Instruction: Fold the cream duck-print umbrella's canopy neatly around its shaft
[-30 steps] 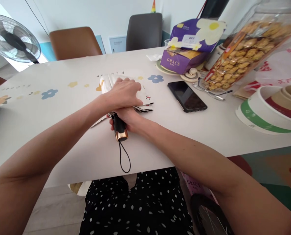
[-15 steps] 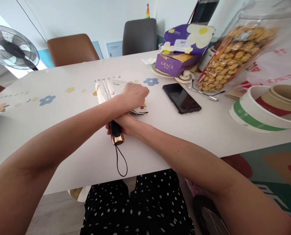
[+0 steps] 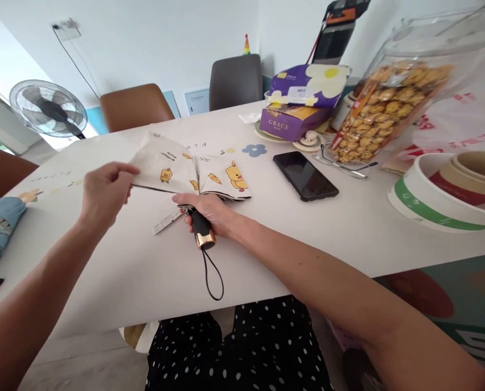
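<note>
A folding umbrella with a white canopy printed with yellow ducks lies on the table before me. Its black handle has a gold end and a black wrist loop that hangs toward the table's near edge. My right hand is wrapped round the umbrella just above the handle. Off to the left, my left hand pinches the edge of one canopy panel, which stretches out flat from the shaft. A pale strap sticks out to the left below the canopy.
Right of the umbrella lies a black phone, with glasses behind it. A snack jar, a purple box and paper bowls stand on the right. A blue folded umbrella lies at the left edge of the table.
My left hand has moved from across the canopy on the right over to the left, spreading a panel out. The right hand keeps its hold near the handle. The view has tilted slightly.
</note>
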The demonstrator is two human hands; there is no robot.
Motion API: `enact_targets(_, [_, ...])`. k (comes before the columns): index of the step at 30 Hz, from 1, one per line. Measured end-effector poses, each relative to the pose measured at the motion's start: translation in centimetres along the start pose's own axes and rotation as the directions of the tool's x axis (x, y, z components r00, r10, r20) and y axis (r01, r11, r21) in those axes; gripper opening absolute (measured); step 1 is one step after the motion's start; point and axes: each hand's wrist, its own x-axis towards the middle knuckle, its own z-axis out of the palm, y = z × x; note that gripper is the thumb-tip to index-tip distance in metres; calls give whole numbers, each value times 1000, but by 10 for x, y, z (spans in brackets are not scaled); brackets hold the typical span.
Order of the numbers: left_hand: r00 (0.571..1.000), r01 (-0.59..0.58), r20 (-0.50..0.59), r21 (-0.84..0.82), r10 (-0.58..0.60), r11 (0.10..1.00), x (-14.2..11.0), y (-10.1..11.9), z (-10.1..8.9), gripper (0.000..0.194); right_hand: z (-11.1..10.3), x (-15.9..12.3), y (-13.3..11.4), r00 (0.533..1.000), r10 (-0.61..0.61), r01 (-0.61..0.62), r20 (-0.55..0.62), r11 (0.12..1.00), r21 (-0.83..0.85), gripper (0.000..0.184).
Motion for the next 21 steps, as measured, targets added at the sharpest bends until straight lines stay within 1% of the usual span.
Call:
enact_targets(2, [988,111,112,5,-111,994,-9,-14,-7,21,-2,-2,-3,1000,-8,7,13,1000,28,39])
enact_targets(4, [967,196,158,53,-202,979,-19,-23,-12,19,-3,-4,-6,1000,-23,23,10,998,53,45])
enact_targets(7, [938,258,209,111,-276,960,-31,-31,-17,20,-3,-7,-10,1000,-24,25,-17,1000,10,44])
enact_targets(9, [926,277,236,106,-295,955,-35,-35,-17,20,-2,-7,-10,997,-14,10,-75,998,-55,40])
enact_targets(10, [925,280,243,90,-293,956,-35,-37,-16,19,-1,-7,-10,994,-18,9,-110,996,-84,38])
enact_targets(12, [935,266,237,21,-263,964,-34,-40,-14,20,0,-6,-11,985,-59,39,-160,992,-122,37])
enact_targets(16, [969,197,182,-153,-169,968,-27,-39,-8,28,-2,-5,-17,966,-198,168,-166,970,-176,39])
enact_targets(19, [974,170,184,-193,-135,966,-23,-36,-2,29,-6,-4,-24,933,-310,274,-185,942,-195,40])
enact_targets(21, [974,142,200,-172,-107,975,-21,-35,5,28,-9,-4,-29,902,-372,327,-220,920,-217,41])
